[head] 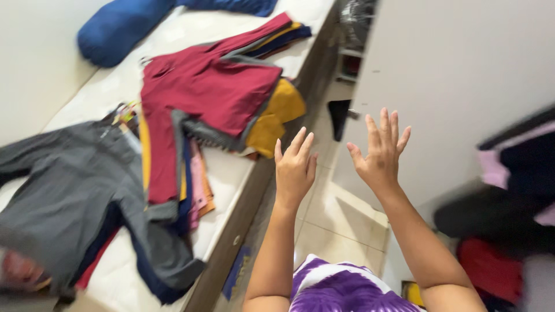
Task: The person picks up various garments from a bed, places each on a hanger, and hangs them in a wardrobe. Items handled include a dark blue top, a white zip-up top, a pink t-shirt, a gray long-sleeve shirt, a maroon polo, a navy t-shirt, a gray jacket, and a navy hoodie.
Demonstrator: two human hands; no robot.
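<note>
A maroon soft-cloth shirt with grey trim (208, 101) lies spread flat on top of a heap of clothes on the white mattress (228, 173), its sleeve running down toward the bed's near end. Under it peek a mustard-yellow garment (277, 115) at the bed's edge and a fanned stack of pink, orange and navy folded pieces (196, 185). It sits to the left of both hands and apart from them, touched by neither.

The left hand (295, 167) is raised over the tiled floor (335, 214) just beside the bed's wooden edge, fingers spread wide, holding nothing. The right hand (378, 153) is lifted beside it, equally open and empty, in front of a pale cupboard door (457, 75).

Further left a dark grey long-sleeved garment (75, 190) sprawls limp over the mattress. A blue rounded bolster pillow (121, 26) rests at the far end. At right, blurred dark and red clothes (503, 231) are piled.
</note>
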